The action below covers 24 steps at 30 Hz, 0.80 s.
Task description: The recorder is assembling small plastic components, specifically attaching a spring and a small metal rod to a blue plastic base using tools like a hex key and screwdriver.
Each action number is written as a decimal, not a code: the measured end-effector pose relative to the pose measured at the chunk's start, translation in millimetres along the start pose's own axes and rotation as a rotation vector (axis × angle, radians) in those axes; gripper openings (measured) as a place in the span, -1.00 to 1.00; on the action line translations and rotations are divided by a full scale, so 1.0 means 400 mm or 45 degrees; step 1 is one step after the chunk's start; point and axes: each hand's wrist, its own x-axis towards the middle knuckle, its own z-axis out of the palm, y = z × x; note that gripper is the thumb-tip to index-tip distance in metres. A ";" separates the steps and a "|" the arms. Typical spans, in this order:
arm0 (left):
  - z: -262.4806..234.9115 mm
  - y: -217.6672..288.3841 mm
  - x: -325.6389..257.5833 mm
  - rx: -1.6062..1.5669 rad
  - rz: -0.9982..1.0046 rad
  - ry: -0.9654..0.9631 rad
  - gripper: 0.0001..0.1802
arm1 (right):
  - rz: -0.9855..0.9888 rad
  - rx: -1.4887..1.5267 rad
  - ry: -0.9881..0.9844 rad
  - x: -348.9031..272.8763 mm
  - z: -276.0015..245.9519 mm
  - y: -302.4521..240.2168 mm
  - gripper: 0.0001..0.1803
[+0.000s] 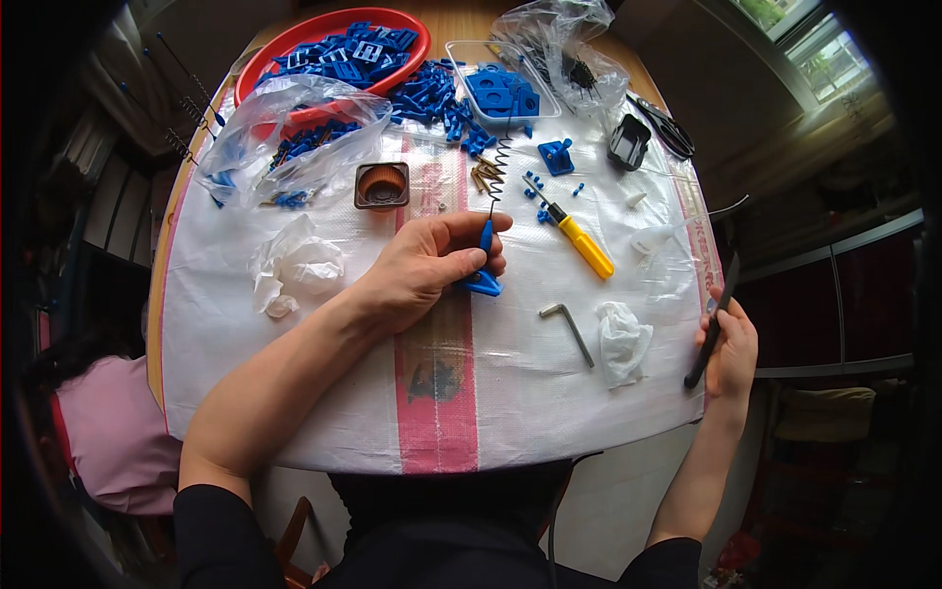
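Observation:
My left hand [437,260] is closed over the middle of the table, pinching a blue plastic part [486,238] between thumb and fingers. A thin dark coiled wire [501,167] rises from the top of that part, and a flat blue base [481,285] shows below the thumb. At the table's right edge my right hand [728,344] is wrapped round a long black tool [710,342]; its exact kind I cannot make out. Between the hands lie a yellow-handled screwdriver [583,243], a bent hex key [569,332] and a crumpled white tissue [622,344].
At the back stand a red basin [424,49] of blue parts, a clear tub [554,108] of blue plates and a plastic bag [608,79] of dark wires. Scissors [672,133], a black case [628,145], brass screws [483,175] and a brown tray [382,208] lie nearer.

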 end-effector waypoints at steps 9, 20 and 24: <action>-0.002 0.010 0.010 -0.090 -0.055 -0.013 -0.40 | -0.354 -0.808 0.234 0.240 0.024 0.032 -0.75; 0.002 0.021 -0.002 -0.062 -0.127 0.088 -0.48 | -0.822 -1.350 -0.635 -0.105 0.235 -0.031 -0.54; 0.012 0.019 0.008 -0.130 -0.103 0.037 -0.48 | -0.857 -1.335 -0.668 -0.103 0.207 -0.025 -0.69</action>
